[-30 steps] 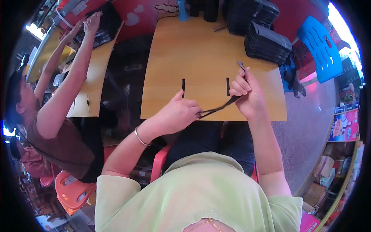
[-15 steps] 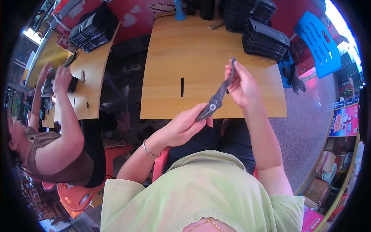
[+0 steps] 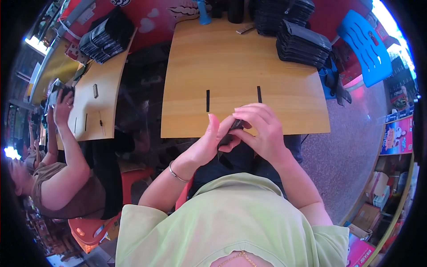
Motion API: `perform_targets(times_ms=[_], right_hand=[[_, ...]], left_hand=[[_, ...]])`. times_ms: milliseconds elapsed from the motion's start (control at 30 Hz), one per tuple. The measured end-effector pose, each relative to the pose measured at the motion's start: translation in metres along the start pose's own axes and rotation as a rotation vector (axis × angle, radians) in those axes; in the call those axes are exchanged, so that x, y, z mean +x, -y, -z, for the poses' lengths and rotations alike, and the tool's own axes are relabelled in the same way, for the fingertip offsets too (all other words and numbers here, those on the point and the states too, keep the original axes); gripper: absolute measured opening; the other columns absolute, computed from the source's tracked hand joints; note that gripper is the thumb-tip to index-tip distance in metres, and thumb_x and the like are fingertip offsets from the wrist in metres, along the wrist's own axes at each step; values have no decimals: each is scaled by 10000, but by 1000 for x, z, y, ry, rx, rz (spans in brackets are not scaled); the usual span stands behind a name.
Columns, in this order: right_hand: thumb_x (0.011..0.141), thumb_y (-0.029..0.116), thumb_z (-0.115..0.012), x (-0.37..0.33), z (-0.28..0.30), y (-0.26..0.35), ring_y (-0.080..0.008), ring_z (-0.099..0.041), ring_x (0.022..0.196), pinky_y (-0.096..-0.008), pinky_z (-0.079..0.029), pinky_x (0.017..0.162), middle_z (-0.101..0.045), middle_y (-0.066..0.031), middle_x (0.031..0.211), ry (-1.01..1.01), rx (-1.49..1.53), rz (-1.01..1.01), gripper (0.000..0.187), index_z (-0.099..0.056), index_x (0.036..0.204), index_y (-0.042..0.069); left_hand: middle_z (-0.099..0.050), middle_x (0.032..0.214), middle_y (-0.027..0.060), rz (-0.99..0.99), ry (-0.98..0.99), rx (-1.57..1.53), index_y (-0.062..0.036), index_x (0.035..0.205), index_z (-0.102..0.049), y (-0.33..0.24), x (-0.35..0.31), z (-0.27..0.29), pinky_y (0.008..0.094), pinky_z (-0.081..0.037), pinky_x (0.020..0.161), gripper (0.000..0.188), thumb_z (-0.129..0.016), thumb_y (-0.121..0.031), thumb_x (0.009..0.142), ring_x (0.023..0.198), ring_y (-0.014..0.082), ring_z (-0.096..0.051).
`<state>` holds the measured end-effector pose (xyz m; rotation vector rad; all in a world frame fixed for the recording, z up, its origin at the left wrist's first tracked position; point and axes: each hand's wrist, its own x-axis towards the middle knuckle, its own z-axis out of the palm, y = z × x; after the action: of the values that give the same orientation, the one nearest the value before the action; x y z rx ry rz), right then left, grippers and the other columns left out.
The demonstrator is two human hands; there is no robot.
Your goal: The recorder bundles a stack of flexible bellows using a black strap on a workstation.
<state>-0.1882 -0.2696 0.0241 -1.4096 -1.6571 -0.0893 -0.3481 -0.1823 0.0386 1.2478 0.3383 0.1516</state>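
Note:
Just over the near edge of the wooden table point(image 3: 222, 58), my two hands meet around a dark grey fabric strap point(image 3: 235, 126). My left hand point(image 3: 205, 144), with a bangle at its wrist, holds the lower side of the strap, thumb pointing up. From above and the right, my right hand point(image 3: 266, 132) pinches the strap's upper end. Much of the strap is hidden by my fingers, and a dark end hangs below them. Two narrow black strips lie on the tabletop beyond my hands, a left strip point(image 3: 207, 101) and a right strip point(image 3: 259, 94).
Stacks of dark folded fabric pieces point(image 3: 302, 44) fill the table's far right corner, near a small block point(image 3: 245, 29) and a blue bottle point(image 3: 204, 13). A blue chair point(image 3: 367, 49) stands at the right. At a second table point(image 3: 91, 111) on the left sits a co-worker point(image 3: 66, 182).
My right hand has come down and left to my left hand. The strap, stretched out between them before, is now bunched in my fingers. The co-worker's hands have lowered.

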Motion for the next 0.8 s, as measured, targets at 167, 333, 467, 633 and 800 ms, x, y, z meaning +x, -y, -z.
perform_targets(times_ms=[167, 333, 467, 633, 800], right_hand=[[691, 225, -797, -2, -8, 2, -236, -653, 1002, -351, -527, 816, -680, -73, 1078, -67, -172, 94, 402, -672, 1038, 68], [721, 232, -779, 6, -5, -1, -243, -661, 1014, -333, -556, 805, -685, -88, 1086, -58, -123, 103, 361, -686, 1020, 52], [717, 256, -779, 5, -9, -9, -246, -668, 998, -340, -553, 818, -689, -90, 1074, -33, -143, 147, 389, -683, 1033, 51], [741, 170, -753, 6, -11, -7, -238, -677, 977, -340, -558, 796, -696, -89, 1050, -1, -169, 126, 320, -684, 1032, 57], [837, 60, -604, 6, -19, -16, -197, -697, 795, -300, -556, 676, -706, -88, 907, -94, -117, 120, 110, -668, 925, 42]], left_hand=[[-502, 897, 5, 14, -39, -37, 8, 1324, -412, 0, 0, 0, 206, -239, 542, 1174, -9, -910, 712, 682, 88, -381], [-519, 914, 16, 42, -113, -162, -8, 1339, -406, 3, 4, -2, 210, -259, 544, 1221, -45, -955, 659, 702, 100, -421], [-518, 914, 15, 25, -107, -220, -6, 1334, -406, 7, 7, 1, 213, -272, 553, 1229, -59, -965, 648, 745, 114, -443], [-523, 923, 15, 6, -73, -261, -2, 1313, -440, 17, 8, 11, 212, -276, 547, 1194, -60, -945, 687, 774, 115, -450], [-520, 879, 7, -30, 4, -290, -5, 1308, -457, 21, 6, 13, 187, -254, 512, 1003, -139, -826, 828, 646, 74, -398]])
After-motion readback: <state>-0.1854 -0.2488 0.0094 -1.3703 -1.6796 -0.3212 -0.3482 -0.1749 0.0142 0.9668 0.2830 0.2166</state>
